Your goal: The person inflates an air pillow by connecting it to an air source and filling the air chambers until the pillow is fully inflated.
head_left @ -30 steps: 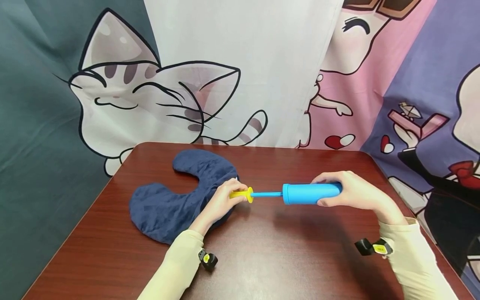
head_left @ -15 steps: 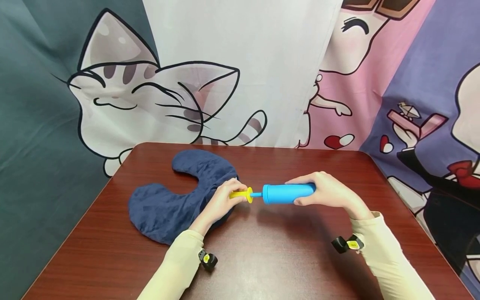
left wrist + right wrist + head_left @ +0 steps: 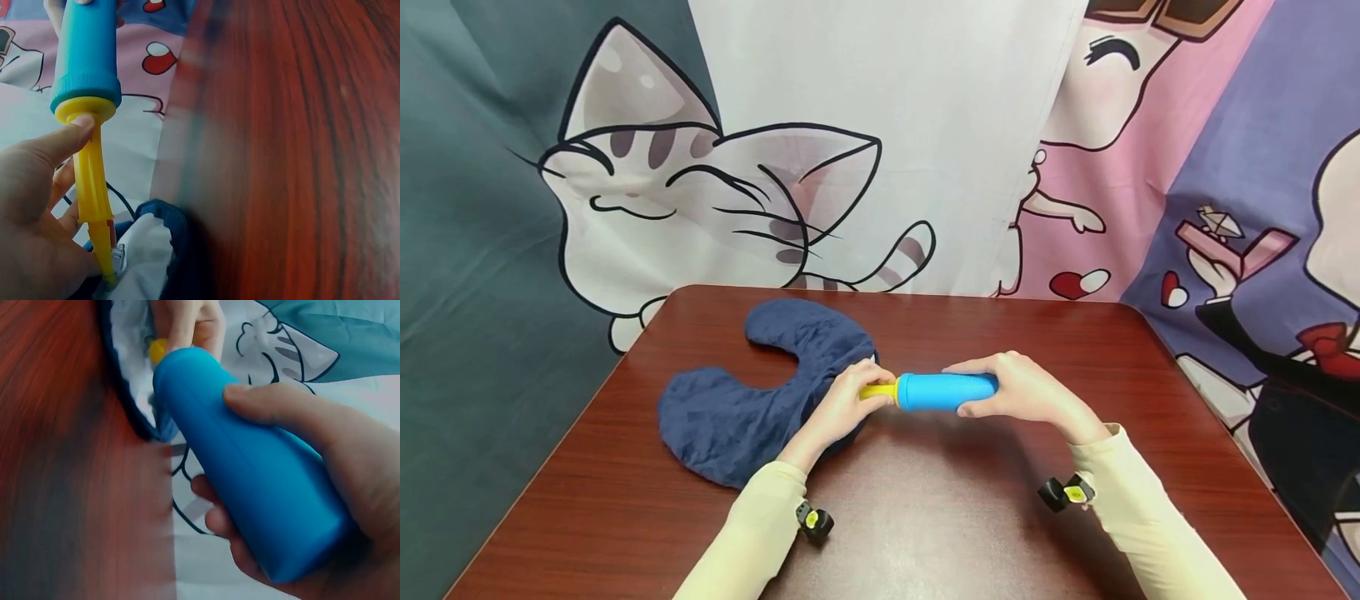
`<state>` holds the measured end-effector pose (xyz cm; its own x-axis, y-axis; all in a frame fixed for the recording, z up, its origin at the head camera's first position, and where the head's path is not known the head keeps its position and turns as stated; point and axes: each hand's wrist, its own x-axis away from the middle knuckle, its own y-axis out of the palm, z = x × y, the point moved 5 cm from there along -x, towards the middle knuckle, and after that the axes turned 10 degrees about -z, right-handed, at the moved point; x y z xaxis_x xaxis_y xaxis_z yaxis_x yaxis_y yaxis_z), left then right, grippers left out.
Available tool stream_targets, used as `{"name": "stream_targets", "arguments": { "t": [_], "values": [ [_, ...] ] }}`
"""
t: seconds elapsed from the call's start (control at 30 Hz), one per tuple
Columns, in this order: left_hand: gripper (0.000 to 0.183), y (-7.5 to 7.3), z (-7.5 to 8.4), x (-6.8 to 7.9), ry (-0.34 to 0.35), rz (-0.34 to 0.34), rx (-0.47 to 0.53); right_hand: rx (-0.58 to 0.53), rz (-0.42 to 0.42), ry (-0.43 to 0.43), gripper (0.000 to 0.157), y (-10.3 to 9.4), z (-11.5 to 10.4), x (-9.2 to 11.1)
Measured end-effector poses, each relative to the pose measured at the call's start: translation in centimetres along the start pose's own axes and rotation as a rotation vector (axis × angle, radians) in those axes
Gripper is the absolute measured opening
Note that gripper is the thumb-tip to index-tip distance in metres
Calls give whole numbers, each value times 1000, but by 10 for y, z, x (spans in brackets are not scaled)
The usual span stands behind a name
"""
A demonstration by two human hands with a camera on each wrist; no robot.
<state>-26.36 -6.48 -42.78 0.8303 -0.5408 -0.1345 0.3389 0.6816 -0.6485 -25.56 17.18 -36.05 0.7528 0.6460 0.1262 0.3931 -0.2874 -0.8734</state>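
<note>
A small hand pump with a blue barrel (image 3: 943, 392) and a yellow nozzle end (image 3: 90, 181) is held level above the table. My right hand (image 3: 1026, 392) grips the barrel, thumb along one side and fingers round the other. My left hand (image 3: 850, 396) pinches the yellow nozzle, thumb near its flange. The barrel's rim sits right against that flange, and no blue rod shows between them. In the left wrist view the yellow tip reaches a clear valve (image 3: 119, 256) at the white inner lining (image 3: 147, 256) of a navy U-shaped neck pillow (image 3: 737, 417).
The pillow lies on the left part of a reddish-brown wooden table (image 3: 925, 517). Behind the table hangs a cartoon-printed cloth (image 3: 970, 150) with a cat on it. Small black cameras are strapped on both wrists.
My right hand has moved left with the blue barrel, and the blue rod has slid fully into it. The left hand and the pillow have stayed in place.
</note>
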Motion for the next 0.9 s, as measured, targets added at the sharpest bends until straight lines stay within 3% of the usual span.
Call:
{"name": "stream_targets", "arguments": {
  "t": [0.53, 0.9],
  "values": [
    [21, -1, -3, 1, -12, -71, 25, 95, -13, -16, 69, -14, 12, 39],
    [22, -4, -6, 1, -5, -64, 34, 167, 63, -55, 64, -36, 20, 67]
  ]
}}
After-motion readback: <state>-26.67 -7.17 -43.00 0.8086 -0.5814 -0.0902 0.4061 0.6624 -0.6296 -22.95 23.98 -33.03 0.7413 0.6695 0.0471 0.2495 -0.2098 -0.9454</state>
